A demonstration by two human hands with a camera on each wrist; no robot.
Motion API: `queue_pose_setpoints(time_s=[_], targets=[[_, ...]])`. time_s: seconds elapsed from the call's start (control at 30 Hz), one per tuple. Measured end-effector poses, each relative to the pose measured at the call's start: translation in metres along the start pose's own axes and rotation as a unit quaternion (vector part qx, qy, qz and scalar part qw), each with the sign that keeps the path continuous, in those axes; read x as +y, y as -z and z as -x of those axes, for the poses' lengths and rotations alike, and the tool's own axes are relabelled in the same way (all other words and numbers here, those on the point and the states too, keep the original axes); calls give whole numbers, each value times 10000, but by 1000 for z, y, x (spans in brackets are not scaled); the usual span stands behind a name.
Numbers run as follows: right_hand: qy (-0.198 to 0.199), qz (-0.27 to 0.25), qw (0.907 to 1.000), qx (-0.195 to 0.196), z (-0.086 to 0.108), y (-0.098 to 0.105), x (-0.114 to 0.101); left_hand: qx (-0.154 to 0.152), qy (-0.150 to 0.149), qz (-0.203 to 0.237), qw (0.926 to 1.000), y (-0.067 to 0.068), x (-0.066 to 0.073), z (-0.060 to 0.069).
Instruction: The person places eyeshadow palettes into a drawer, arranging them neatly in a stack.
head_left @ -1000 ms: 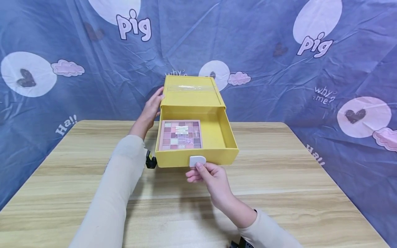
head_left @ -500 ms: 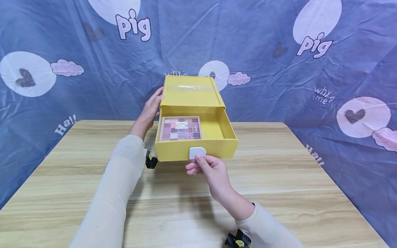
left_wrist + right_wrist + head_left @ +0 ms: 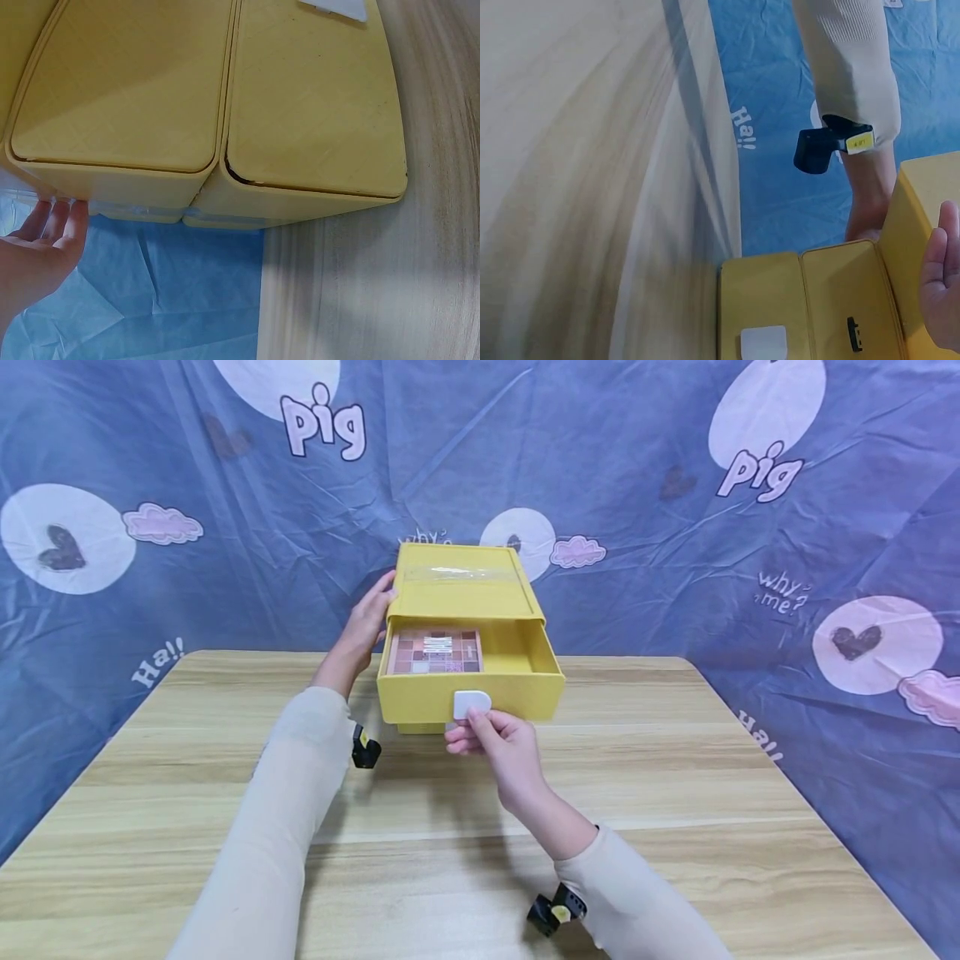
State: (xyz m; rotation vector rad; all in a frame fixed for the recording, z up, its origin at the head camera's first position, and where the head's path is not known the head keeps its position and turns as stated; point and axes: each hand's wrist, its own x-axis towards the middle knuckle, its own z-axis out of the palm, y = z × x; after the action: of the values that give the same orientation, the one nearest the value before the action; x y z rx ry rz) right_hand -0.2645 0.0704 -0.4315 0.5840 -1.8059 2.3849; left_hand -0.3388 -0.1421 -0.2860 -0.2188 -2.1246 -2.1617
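Observation:
A yellow drawer unit point(image 3: 468, 593) stands at the table's far edge, its top drawer point(image 3: 405, 697) pulled partly out. Inside the drawer, on the left, lies a pink-framed eyeshadow palette point(image 3: 438, 652) with many colour squares. My right hand point(image 3: 510, 747) pinches the white tab handle point(image 3: 472, 703) on the drawer front, thumb on top. In the right wrist view only part of the right hand point(image 3: 941, 289) shows. My left hand point(image 3: 366, 622) rests against the unit's left side. In the left wrist view the left hand's point(image 3: 49, 247) fingers are straight, tips touching that side.
Below the pulled-out drawer are further closed drawers; one has a white handle point(image 3: 763, 343), another a dark slot point(image 3: 854, 334). The wood-grain table point(image 3: 675, 793) spreads around the unit. A blue printed cloth point(image 3: 622, 443) hangs behind. Black wrist cameras point(image 3: 555, 910) sit on both sleeves.
My right hand has pushed the drawer backward into the unit, so less of the drawer and palette shows. The left hand has stayed in place.

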Motion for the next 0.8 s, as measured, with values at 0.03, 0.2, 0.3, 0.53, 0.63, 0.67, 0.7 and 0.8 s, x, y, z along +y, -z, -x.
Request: queue_pose_setpoints(time_s=[0.03, 0.2, 0.3, 0.53, 0.63, 0.67, 0.7, 0.8], targets=[[-14, 58, 10000, 15, -3, -1, 0, -1, 7, 0, 10000, 0, 0, 0], [-143, 114, 9996, 236, -18, -1, 4, -1, 22, 25, 10000, 0, 1, 0], [-77, -8, 9995, 306, -31, 6, 19, -18, 14, 12, 10000, 1, 2, 0], [50, 69, 9990, 433, -49, 7, 26, -58, -35, -28, 10000, 1, 3, 1], [21, 314, 9983, 484, -57, 6, 28, -86, -25, -2, 10000, 1, 3, 1], [0, 362, 9981, 492, -59, 6, 27, -96, -15, 21, 10000, 1, 3, 1], [-9, 397, 9980, 495, -61, 6, 27, -106, -6, 31, 9999, 2, 3, 0], [-115, 450, 9974, 550, -63, -3, 15, -116, 22, 115, 9999, 2, 3, 1]])
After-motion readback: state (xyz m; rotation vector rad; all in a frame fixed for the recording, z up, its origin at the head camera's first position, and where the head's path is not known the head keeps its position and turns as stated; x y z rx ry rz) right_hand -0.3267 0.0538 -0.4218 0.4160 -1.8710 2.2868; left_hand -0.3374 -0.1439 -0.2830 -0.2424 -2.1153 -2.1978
